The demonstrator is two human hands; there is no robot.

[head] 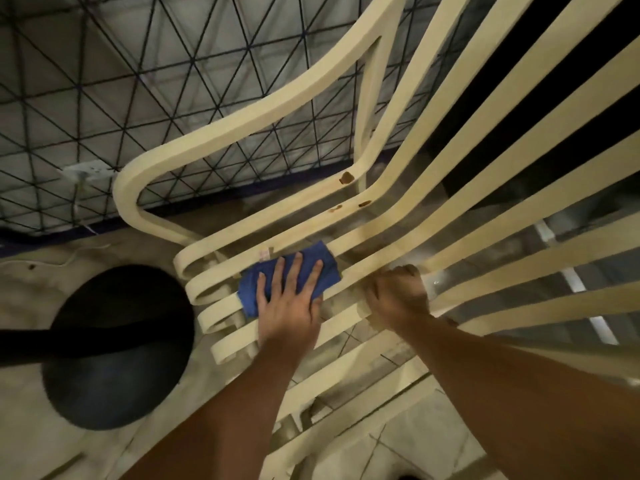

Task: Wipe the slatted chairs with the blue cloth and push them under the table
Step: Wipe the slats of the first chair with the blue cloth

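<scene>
Blue cloth (329, 258) lies under the flat left grip (289, 306); right grip (398, 299) clamps a chair slat (360, 271).

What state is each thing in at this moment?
slatted chair: brown stains near the armrest joint, unwiped.
blue cloth: spread on the slats under the left hand.
left hand: fingers straight and spread, pressing the cloth.
right hand: curled round a slat.
wall socket: apparently something plugged in.
</scene>
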